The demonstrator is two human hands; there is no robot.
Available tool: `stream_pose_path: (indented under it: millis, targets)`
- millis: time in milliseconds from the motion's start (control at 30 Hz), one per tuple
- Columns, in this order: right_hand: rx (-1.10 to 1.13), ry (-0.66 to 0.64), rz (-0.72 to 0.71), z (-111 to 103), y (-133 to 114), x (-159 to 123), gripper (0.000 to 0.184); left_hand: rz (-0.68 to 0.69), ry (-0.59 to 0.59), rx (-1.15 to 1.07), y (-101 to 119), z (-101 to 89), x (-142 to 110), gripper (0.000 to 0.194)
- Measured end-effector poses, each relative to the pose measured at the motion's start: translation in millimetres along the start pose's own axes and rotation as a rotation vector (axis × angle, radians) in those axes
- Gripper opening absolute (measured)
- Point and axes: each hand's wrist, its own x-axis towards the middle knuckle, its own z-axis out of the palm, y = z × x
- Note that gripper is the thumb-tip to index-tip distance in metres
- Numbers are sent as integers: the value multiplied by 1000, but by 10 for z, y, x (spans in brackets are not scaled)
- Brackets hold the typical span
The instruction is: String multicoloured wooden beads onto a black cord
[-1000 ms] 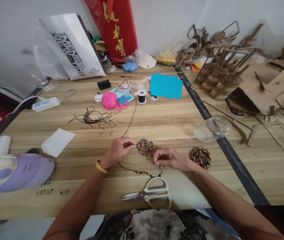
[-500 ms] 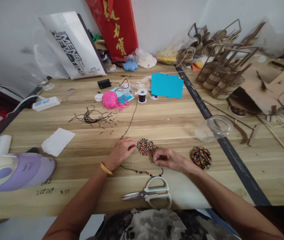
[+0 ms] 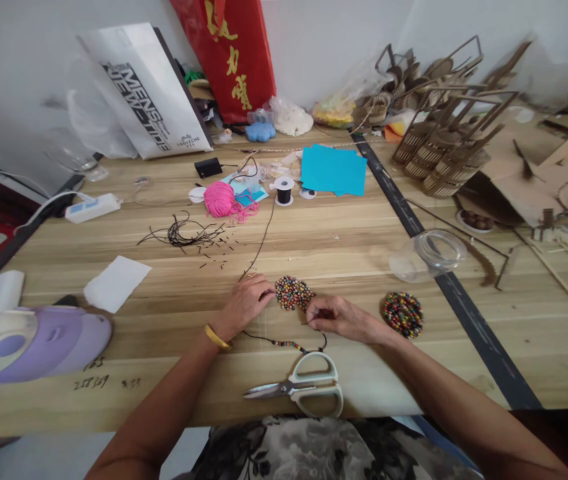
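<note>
Small multicoloured beads lie in a loose pile (image 3: 293, 293) between my hands. My left hand (image 3: 250, 300) is at the pile's left side, its fingers drawn together over the black cord's path; what they hold, if anything, is hidden. On the right of the pile, my right hand (image 3: 331, 313) pinches the end of the black cord (image 3: 259, 337), a short tip of which sticks out. Several coloured beads (image 3: 288, 344) are threaded on this cord, below my hands. The cord runs up past my left hand to a white spool (image 3: 284, 192). Scissors (image 3: 297, 387) lie nearest me.
A coil of strung beads (image 3: 402, 315) sits right of my right forearm, below a clear plastic container (image 3: 427, 257). Cut black cords (image 3: 184, 233), pink yarn (image 3: 220, 199) and blue sheets (image 3: 334, 170) lie farther back. A purple-and-white device (image 3: 49, 343) stands at left.
Both hands stay almost where they were, with only a very slight shift. The cord, beads and scissors look the same.
</note>
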Motion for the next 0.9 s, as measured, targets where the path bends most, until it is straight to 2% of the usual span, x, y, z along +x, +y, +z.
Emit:
stream_pose_path:
  millis: [100, 200, 300, 400, 500, 667, 900]
  targets:
    - [-1, -1, 1, -2, -1, -1, 6, -9, 1, -3, 8, -4, 8, 10]
    - [6, 3, 17, -4, 4, -1, 6, -54, 25, -107, 32, -38, 19, 9]
    - [47, 3, 26, -10, 3, 4, 7, -167, 31, -413, 65, -70, 26, 8]
    - [109, -5, 29, -17, -8, 12, 11, -255, -11, -782, 102, -44, 27, 18]
    - [169, -7, 32, -20, -16, 23, 16, -292, -82, -979, 151, 29, 19, 28]
    - [261, -3, 50, -22, -6, 38, 23, -327, -197, -1032, 249, 100, 4, 30]
    - [278, -5, 35, -20, -7, 46, 19, -337, -223, -1021, 288, 137, -7, 30]
